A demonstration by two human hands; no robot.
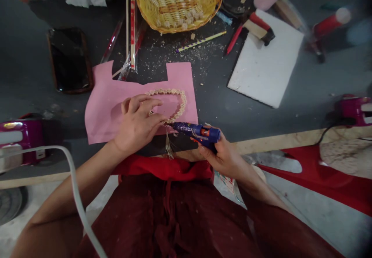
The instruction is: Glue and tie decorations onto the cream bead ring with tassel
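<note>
A loop of small cream-coloured pieces (182,102), like a garland, lies on a sheet of pink paper (101,114). My left hand (138,120) comes over its left side and covers part of it, with the thumb and fingers holding the near edge. My right hand (219,153) is wrapped round a dark blue glue gun (192,130). The gun's nozzle points left and meets the loop by my left thumb; whether they touch, I cannot tell. Pale thin strands (169,145) hang from the loop over the table's front edge.
A yellow wicker basket (177,2) holding small pale pieces stands at the back. A phone (69,60) lies at the left, a white board (267,60) at the right. Pencils (202,42) and crumbs lie between. A grey cable (74,188) crosses my left arm.
</note>
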